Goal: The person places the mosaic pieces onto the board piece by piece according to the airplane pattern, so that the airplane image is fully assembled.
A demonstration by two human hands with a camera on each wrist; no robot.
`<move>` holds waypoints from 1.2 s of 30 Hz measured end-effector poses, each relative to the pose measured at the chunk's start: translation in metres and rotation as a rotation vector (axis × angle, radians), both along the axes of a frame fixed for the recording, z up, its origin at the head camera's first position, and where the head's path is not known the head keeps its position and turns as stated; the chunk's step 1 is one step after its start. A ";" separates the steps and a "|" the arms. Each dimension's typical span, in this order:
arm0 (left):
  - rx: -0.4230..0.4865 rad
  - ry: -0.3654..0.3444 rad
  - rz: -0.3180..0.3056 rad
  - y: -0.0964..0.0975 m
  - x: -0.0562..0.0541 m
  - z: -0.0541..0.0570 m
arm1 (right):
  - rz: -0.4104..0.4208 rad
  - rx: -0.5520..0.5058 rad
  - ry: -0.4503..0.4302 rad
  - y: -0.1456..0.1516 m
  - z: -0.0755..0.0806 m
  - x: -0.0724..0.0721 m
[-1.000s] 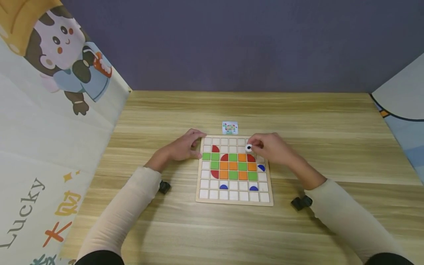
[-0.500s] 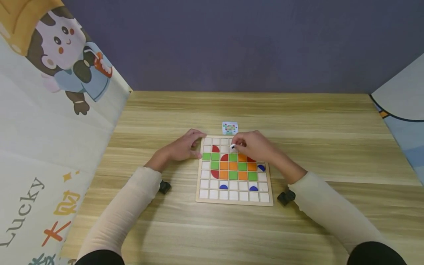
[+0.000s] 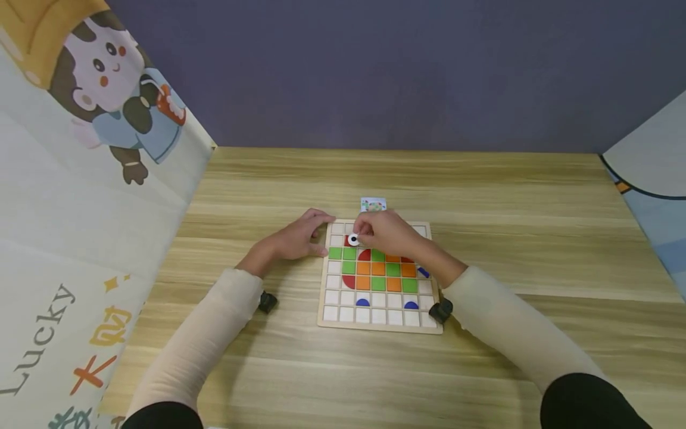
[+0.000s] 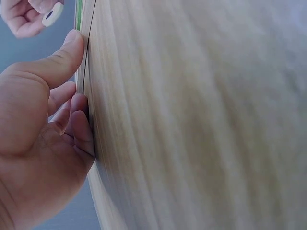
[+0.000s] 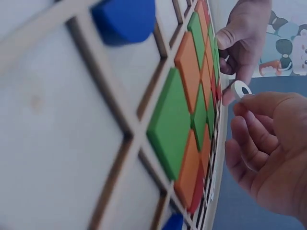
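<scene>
A wooden grid board [image 3: 375, 328] lies on the table, with green, orange, red and blue tiles in several of its cells. At its upper left edge my left hand [image 3: 297, 238] grips the rim, thumb on the side and fingers near the corner. My right hand [image 3: 391, 234] pinches a round white disc with a black dot [image 3: 353, 239] between thumb and fingertips. In the head view the disc overlaps a red quarter-round tile [image 3: 346, 241] in the second row. The right wrist view shows the disc [image 5: 238, 88] apart from the board. My right hand hides part of the upper rows.
A small printed card [image 3: 373, 204] lies just beyond the board, partly covered by my right hand. The wooden table [image 3: 300, 375] stretches around the board to a dark back panel [image 3: 402, 77]. A cartoon-printed wall [image 3: 59, 196] stands at the left.
My right hand has moved left across the board with the disc, from the right side to above the red tile at upper left. The left hand stays at the board's edge.
</scene>
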State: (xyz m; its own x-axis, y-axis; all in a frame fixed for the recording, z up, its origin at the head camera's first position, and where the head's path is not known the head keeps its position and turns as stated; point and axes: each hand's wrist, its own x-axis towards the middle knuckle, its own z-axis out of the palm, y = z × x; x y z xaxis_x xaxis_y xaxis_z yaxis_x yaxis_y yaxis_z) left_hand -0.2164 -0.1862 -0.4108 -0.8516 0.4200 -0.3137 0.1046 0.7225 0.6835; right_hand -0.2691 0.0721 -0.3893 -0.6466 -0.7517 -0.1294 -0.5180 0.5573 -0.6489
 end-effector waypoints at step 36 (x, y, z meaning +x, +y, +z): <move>0.038 0.012 -0.036 -0.012 0.005 -0.001 | 0.026 0.138 0.043 -0.055 -0.002 0.011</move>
State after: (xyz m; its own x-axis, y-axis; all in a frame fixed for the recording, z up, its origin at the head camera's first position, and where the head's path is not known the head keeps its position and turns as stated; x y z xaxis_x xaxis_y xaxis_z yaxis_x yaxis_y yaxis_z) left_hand -0.2114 -0.1984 -0.4115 -0.8392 0.4619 -0.2870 0.1379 0.6913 0.7092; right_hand -0.2580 0.0171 -0.3918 -0.6343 -0.7453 -0.2053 -0.5590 0.6257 -0.5441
